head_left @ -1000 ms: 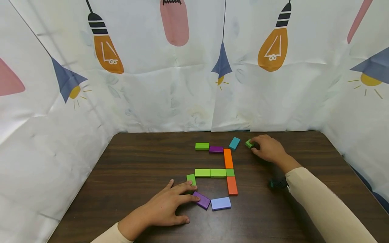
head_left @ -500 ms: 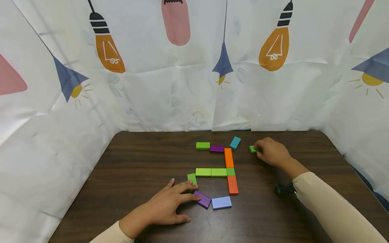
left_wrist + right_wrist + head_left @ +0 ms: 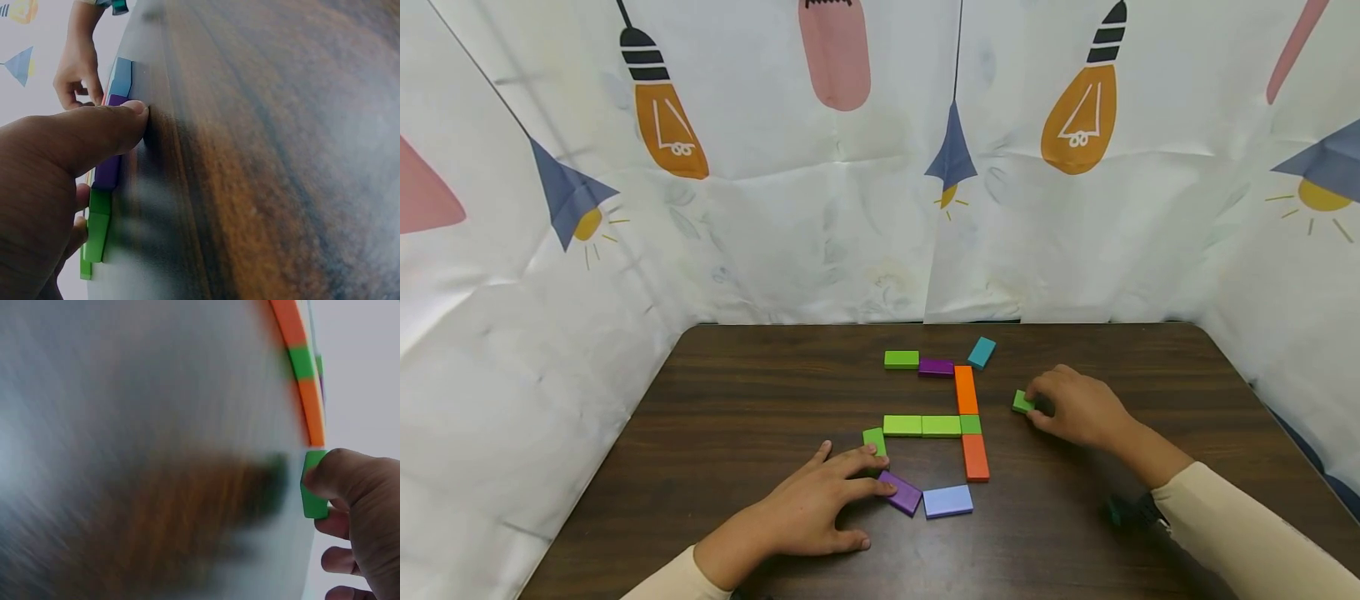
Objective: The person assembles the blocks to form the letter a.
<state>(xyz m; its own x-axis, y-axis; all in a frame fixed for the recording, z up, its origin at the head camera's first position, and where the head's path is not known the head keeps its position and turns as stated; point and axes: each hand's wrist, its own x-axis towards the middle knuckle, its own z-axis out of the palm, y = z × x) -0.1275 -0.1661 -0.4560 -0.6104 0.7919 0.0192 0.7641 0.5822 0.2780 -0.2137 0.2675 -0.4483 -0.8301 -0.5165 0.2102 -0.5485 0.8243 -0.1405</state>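
Note:
My right hand pinches a small green block between thumb and fingers, right of the orange block. In the right wrist view, the thumb covers part of this green block, which looks slightly off the tabletop. With fingers spread, my left hand rests at the table's near side. Its fingertips touch a purple block and the near end of a light green block, partly hidden. A pale blue block lies beside the purple one.
Two light green blocks lead to a small green square, with a red-orange block below it. Farther back lie a dark purple block, a green block and a tilted teal block. A printed curtain hangs behind the table.
From near the table's back edge, my right hand has moved toward me with the green block in its fingers. The left hand keeps its place on the blocks.

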